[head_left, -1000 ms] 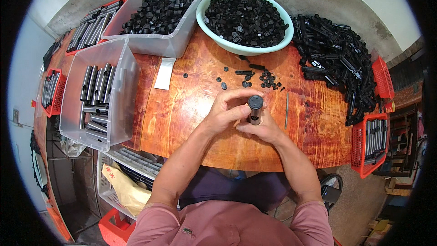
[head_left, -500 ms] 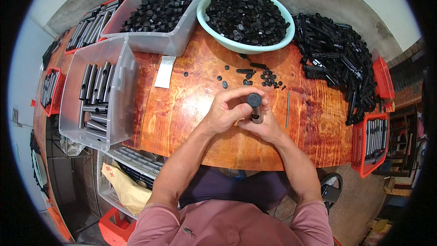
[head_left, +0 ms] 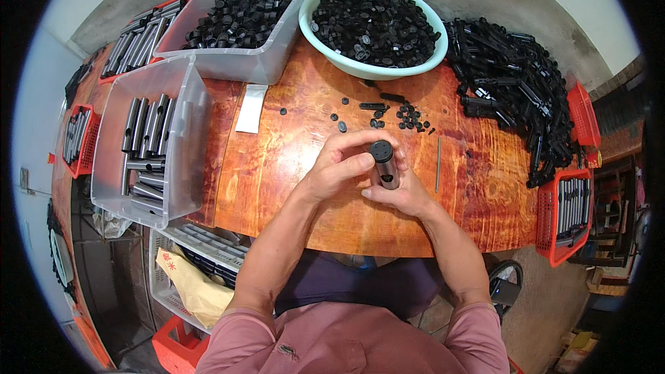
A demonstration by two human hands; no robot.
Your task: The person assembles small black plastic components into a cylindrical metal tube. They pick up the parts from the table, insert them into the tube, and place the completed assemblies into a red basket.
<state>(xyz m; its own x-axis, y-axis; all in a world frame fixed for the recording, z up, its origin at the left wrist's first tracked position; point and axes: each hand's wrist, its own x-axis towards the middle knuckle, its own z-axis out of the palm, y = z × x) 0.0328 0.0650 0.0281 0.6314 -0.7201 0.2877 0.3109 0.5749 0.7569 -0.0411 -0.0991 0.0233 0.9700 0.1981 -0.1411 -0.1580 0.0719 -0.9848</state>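
Both hands meet over the middle of the orange wooden table (head_left: 277, 166). My right hand (head_left: 405, 194) grips a short grey metal tube (head_left: 386, 170) held upright. A round black cap (head_left: 380, 150) sits on the tube's top end. My left hand (head_left: 343, 163) curls around the cap end, thumb and fingers touching the cap. Small black parts (head_left: 409, 116) lie scattered on the table just beyond the hands.
A pale green bowl (head_left: 332, 55) of black caps and a clear bin (head_left: 239, 66) of black parts stand at the back. A clear bin (head_left: 183, 166) of grey tubes is at left. Black rods (head_left: 516, 90) pile at right, beside red baskets (head_left: 551, 225). A thin metal rod (head_left: 438, 164) lies nearby.
The hands and the tube have stayed in nearly the same spot; the fingers of my left hand have shifted slightly around the cap.
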